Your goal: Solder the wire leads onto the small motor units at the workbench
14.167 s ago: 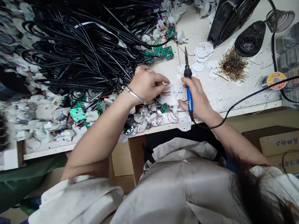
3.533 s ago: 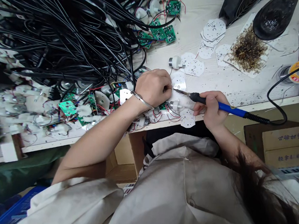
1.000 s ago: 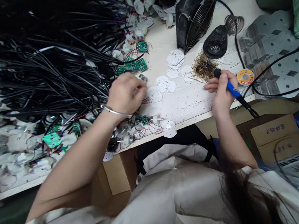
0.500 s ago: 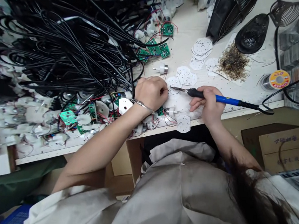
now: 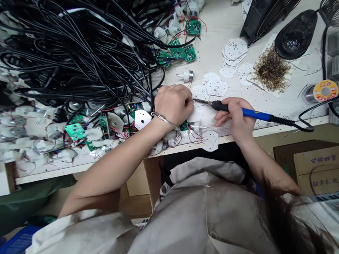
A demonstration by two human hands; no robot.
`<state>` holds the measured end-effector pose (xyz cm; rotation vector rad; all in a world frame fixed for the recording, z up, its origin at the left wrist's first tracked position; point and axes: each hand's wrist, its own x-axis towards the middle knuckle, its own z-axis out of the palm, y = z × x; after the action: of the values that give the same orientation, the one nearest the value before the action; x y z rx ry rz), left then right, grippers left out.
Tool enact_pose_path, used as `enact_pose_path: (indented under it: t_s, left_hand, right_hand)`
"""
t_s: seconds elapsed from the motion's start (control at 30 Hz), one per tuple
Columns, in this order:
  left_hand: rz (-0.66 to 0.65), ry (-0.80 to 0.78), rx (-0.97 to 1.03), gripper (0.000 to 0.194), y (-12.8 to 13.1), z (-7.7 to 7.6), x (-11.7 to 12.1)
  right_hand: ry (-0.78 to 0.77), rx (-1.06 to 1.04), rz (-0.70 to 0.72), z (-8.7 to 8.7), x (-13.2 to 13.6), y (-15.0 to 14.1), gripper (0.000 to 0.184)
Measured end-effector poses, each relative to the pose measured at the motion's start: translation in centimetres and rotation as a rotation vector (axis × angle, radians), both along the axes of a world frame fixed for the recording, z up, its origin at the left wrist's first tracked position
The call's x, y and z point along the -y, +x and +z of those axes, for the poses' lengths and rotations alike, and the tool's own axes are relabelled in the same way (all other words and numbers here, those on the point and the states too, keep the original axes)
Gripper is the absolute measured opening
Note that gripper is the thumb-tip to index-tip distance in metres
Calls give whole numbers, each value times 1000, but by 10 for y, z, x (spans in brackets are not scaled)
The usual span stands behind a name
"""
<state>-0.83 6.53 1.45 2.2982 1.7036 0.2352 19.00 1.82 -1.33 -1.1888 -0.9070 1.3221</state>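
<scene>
My right hand (image 5: 235, 116) grips a blue-handled soldering iron (image 5: 250, 114) like a pen, its metal tip reaching left to my left fingertips. My left hand (image 5: 174, 104), with a metal bangle (image 5: 164, 120) on the wrist, is curled with its fingertips pinched together over a white perforated octagonal circuit board (image 5: 199, 93). Anything held there is too small to tell. A second white board (image 5: 215, 87) lies just beyond, and a small green circuit board (image 5: 183, 125) with red wires sits below my left hand.
A large tangle of black cables (image 5: 75, 42) and heaped white parts (image 5: 37, 130) fill the bench's left side. Further right are green boards (image 5: 177, 50), a wire-guarded fan (image 5: 264, 16), a black iron stand (image 5: 295, 34), rosin-strewn paper (image 5: 271, 69), a solder spool (image 5: 325, 91) and a cardboard box (image 5: 323, 169).
The iron has come back from beside the rosin paper to the board at my left fingertips. My left hand has moved right to meet it, and the view has swung slightly.
</scene>
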Motion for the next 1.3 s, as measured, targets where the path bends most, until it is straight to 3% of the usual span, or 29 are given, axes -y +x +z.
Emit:
enact_pose_path:
  t_s: [0.27,0.53,0.77,0.97,1.3]
  left_hand:
    - [-2,-11,-30,21,2,1,0]
    - [10,-2,-37,22,2,0,0]
    - [14,8,2,20,0,-3,0]
    - [12,-2,-6,20,0,-2,0]
    - [-8,-10,-15,21,-2,0,0]
  right_hand:
    - [49,-16,-32,1,0,1,51]
    - [53,-24,26,-1,-2,0,50]
    - [165,-13,-170,-3,-1,3,44]
    - [182,8,-258,-2,-1,3,42]
    - [135,53,18,-4,7,1,42]
